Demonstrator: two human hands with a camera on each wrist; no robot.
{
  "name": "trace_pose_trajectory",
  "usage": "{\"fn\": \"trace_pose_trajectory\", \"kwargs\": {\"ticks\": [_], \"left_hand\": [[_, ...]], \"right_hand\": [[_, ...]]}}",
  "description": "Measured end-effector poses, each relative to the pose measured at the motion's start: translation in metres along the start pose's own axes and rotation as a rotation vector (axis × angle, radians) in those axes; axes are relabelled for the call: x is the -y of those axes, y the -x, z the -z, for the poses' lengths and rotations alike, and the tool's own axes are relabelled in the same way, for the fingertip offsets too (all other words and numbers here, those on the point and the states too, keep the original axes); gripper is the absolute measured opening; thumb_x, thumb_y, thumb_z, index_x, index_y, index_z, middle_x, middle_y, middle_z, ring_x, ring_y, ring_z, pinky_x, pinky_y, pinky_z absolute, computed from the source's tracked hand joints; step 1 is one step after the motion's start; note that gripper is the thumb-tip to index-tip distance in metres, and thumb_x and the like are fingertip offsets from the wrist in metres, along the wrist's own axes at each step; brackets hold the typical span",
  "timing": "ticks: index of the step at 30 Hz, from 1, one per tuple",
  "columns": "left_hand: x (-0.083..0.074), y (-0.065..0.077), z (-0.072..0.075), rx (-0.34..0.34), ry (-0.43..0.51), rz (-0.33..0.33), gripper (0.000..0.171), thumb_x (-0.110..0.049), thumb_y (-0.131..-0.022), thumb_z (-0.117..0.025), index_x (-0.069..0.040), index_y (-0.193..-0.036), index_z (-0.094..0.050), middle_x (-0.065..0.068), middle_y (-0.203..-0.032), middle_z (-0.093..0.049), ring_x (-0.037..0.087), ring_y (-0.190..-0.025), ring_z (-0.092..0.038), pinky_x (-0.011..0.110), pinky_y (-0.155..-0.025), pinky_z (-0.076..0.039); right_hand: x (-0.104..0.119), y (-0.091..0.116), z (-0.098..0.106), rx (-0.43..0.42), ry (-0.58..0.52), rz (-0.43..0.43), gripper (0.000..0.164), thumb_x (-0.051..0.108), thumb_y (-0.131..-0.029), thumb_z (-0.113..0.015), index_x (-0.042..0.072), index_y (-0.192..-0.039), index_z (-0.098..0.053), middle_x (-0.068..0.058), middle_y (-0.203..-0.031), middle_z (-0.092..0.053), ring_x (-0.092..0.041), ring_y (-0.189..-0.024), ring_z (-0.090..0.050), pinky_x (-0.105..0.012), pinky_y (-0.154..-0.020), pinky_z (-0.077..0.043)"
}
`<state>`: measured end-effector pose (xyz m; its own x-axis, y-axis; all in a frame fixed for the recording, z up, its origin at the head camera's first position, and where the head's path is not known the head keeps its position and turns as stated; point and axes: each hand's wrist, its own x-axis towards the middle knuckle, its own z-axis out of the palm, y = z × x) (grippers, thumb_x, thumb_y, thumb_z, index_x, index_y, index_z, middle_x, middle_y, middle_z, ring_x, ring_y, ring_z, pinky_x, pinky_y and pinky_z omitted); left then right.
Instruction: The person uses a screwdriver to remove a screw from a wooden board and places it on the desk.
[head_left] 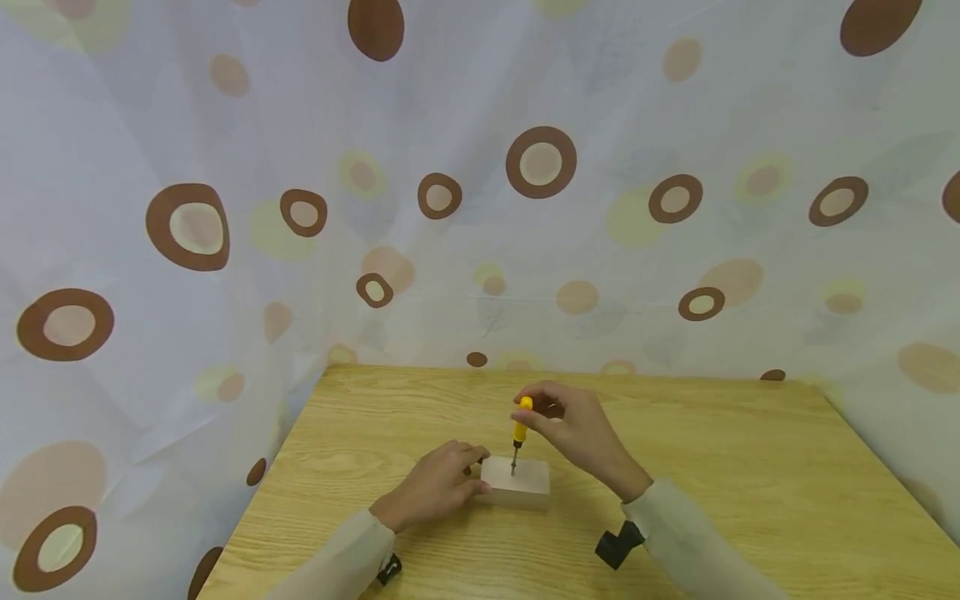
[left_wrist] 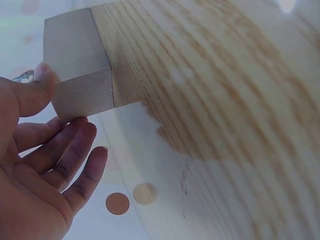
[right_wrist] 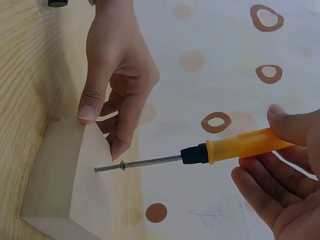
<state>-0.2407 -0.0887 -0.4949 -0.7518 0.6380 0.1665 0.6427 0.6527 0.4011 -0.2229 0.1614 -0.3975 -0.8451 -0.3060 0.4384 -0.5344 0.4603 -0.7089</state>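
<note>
A pale wooden block (head_left: 516, 498) lies on the table, its top facing up. My left hand (head_left: 442, 482) grips the block's left end, thumb on the near side and fingers at the far side; the left wrist view shows the thumb against the block (left_wrist: 80, 50). In my right hand (head_left: 573, 425) is a yellow screwdriver (right_wrist: 235, 148) with a black collar, held by the handle between thumb and fingers. Its shaft points down to a screw (right_wrist: 109, 168) that stands upright in the block's top, most of its thread showing. The screwdriver tip meets the screw's head.
The wood-grain table (head_left: 360, 417) extends around the block on all sides. A pale curtain (head_left: 480, 225) with brown and yellow spots hangs behind the table and along its left side. Black wrist-worn devices, one a dark mount (head_left: 619, 545), sit below the sleeves.
</note>
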Motion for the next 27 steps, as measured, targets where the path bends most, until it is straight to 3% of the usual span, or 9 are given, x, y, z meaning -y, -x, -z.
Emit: {"fn": "trace_pose_trajectory", "kwargs": {"ticks": [5, 9, 13, 16, 21, 27], "left_hand": [[0.0001, -0.0025, 0.0007, 0.003, 0.003, 0.001, 0.049, -0.04, -0.097, -0.071, -0.007, -0.133, -0.066, 0.004, -0.127, -0.068, 0.009, -0.096, -0.061, 0.024, -0.079, -0.053], [0.0007, -0.0026, -0.0005, 0.004, 0.0, 0.002, 0.049, -0.039, -0.097, -0.071, -0.007, -0.133, -0.067, 0.003, -0.126, -0.069, 0.009, -0.096, -0.061, 0.024, -0.079, -0.053], [0.0004, -0.0018, 0.0001, -0.002, 0.007, 0.0, 0.049, -0.038, -0.097, -0.072, -0.005, -0.133, -0.066, 0.005, -0.125, -0.07, 0.01, -0.095, -0.062, 0.023, -0.078, -0.054], [-0.0011, -0.002, 0.0016, -0.002, 0.013, 0.0, 0.049, -0.037, -0.097, -0.071, -0.005, -0.134, -0.066, 0.005, -0.126, -0.069, 0.011, -0.095, -0.063, 0.024, -0.079, -0.054], [-0.0021, -0.0032, 0.0029, 0.011, 0.012, 0.016, 0.05, -0.038, -0.097, -0.071, -0.005, -0.134, -0.065, 0.005, -0.127, -0.068, 0.01, -0.095, -0.062, 0.023, -0.079, -0.053], [-0.0024, -0.0021, 0.002, 0.02, 0.007, 0.019, 0.049, -0.037, -0.097, -0.072, -0.005, -0.133, -0.066, 0.005, -0.126, -0.068, 0.01, -0.095, -0.062, 0.023, -0.078, -0.053]], "right_hand": [[-0.0026, 0.0008, -0.0003, -0.036, -0.028, 0.015, 0.019, 0.021, -0.093, -0.079, 0.014, -0.109, -0.073, 0.007, -0.095, -0.074, -0.008, -0.08, -0.07, -0.028, -0.072, -0.058], [-0.0041, 0.001, 0.0005, 0.014, -0.033, 0.087, 0.014, 0.011, -0.094, -0.075, 0.014, -0.107, -0.075, 0.007, -0.099, -0.074, -0.01, -0.085, -0.071, -0.029, -0.077, -0.059], [-0.0033, 0.0003, -0.0008, 0.039, -0.029, 0.13, 0.016, 0.015, -0.096, -0.074, 0.014, -0.112, -0.074, 0.006, -0.103, -0.074, -0.012, -0.092, -0.072, -0.031, -0.082, -0.06], [-0.0015, 0.0002, -0.0016, 0.013, -0.006, 0.123, 0.02, 0.02, -0.095, -0.076, 0.015, -0.114, -0.074, 0.006, -0.102, -0.074, -0.011, -0.089, -0.071, -0.03, -0.08, -0.06], [0.0025, 0.0001, 0.0002, -0.022, 0.07, 0.123, 0.021, 0.012, -0.094, -0.075, 0.011, -0.115, -0.074, 0.005, -0.104, -0.073, -0.009, -0.087, -0.068, -0.029, -0.076, -0.059], [0.0043, -0.0002, 0.0018, 0.042, 0.034, 0.101, 0.023, 0.005, -0.097, -0.071, 0.016, -0.117, -0.074, 0.004, -0.11, -0.072, -0.013, -0.093, -0.068, -0.03, -0.079, -0.058]]}}
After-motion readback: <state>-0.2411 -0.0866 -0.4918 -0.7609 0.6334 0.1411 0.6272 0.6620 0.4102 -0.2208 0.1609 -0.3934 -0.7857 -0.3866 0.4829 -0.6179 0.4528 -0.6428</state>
